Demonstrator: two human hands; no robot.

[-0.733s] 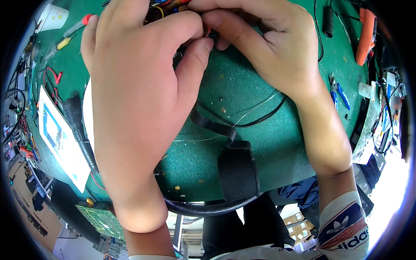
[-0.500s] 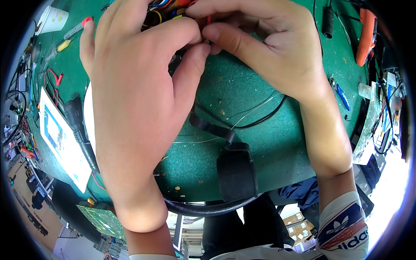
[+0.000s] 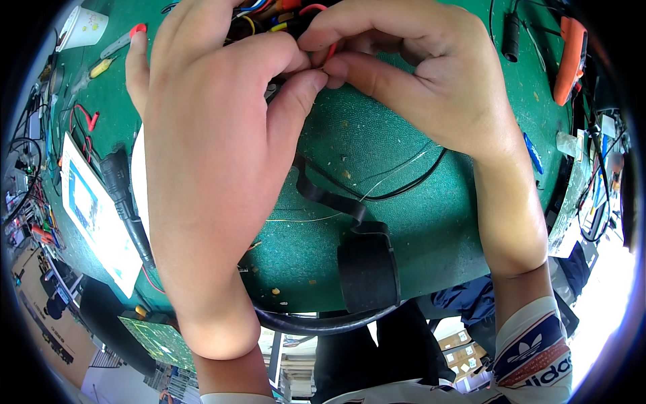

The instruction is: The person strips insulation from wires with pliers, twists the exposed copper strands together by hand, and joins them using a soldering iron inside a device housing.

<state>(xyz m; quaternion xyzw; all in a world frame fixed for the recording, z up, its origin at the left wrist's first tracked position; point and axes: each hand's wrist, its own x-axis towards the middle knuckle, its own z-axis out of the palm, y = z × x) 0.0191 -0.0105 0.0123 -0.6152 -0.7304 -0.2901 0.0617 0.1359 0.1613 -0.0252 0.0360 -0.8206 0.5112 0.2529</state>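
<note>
At the far left a white sheet [image 3: 94, 215] lies on the green mat [image 3: 431, 222]. Your left hand [image 3: 215, 148] and right hand [image 3: 417, 74] meet at the top, fingertips pinched together on a red wire [image 3: 331, 50] among the coloured wires [image 3: 269, 17]. An orange tool [image 3: 570, 60] lies far right.

This was an electronics workshop — a repair or assembly bench [image 3: 417, 222] covered w/ a green mat, crowded w/ tools and wiring. A yellow-handled screwdriver [image 3: 99, 69] and a red-tipped tool [image 3: 124, 40] lay at the far left, an orange-handled tool [image 3: 570, 59] at the far right. Black cable [image 3: 397, 188] and thin wires ran across the mat, coloured wires [image 3: 269, 17] bunched at the top edge. A green circuit board [image 3: 158, 340] sat below the bench edge — more cables and clutter piled at both sides.
</note>
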